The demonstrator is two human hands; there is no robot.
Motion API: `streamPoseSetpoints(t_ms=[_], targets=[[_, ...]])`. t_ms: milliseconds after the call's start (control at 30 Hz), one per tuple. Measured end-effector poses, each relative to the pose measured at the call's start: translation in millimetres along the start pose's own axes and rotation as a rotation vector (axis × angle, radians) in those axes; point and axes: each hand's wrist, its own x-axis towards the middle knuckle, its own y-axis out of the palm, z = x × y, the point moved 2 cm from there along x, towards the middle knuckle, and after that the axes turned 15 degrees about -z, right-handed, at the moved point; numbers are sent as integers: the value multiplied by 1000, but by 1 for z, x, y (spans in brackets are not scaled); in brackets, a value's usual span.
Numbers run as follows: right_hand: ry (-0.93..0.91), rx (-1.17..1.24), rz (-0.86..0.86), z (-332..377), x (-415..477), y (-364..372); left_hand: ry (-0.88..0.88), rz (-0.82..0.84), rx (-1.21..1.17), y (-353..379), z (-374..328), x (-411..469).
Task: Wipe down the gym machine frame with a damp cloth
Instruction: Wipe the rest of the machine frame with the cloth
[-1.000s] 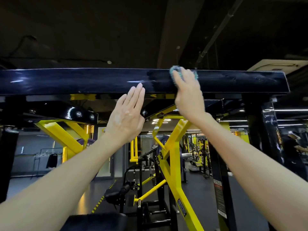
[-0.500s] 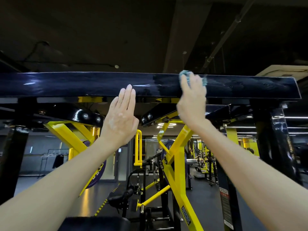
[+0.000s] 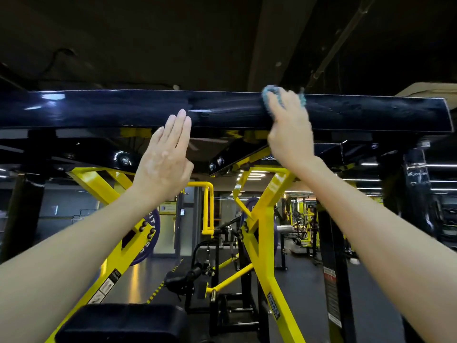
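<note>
Grip of right hand (image 3: 290,129) still holds blue cloth (image 3: 269,95) against beam (image 3: 123,110).

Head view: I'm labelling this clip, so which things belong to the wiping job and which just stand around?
Job: blue cloth, black top beam, right hand holding the cloth, left hand.
Around: yellow lever arms, black seat pad, purple weight plate.

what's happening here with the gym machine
A person is wiping the machine's black top beam. Their right hand holds a bunched blue cloth pressed against the beam's front face, near its upper edge and right of the middle. The left hand is raised flat with straight fingers by the beam's lower edge, holding nothing; whether it touches the beam is unclear. The yellow lever arms sit below.
</note>
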Motion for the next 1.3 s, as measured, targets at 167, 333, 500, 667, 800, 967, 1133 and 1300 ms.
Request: streamPoseSetpoints(t_ms=[167,333,500,667,800,967,1133,1300], targets=[[109,-103,-31,6,0,14,-40,-24,-49,0,-5,0],[35,3,-24,78,-6,36,-53,-30,-72,0,-6,0],[-167,71,104,131,-9,52,-41,-11,-56,-1,-4,1],[-153,185,200,91,3,31,-46,45,-28,-5,-3,1],[50,189,49,22,1,7,-13,54,-12,-10,-1,2],[160,43,-64,-8,-4,-2,-10,34,-37,-9,-3,1],[149,23,-94,36,-5,24,-21,27,-97,-7,-1,2],[42,150,-106,113,-6,57,-16,-7,-79,-14,18,-5]])
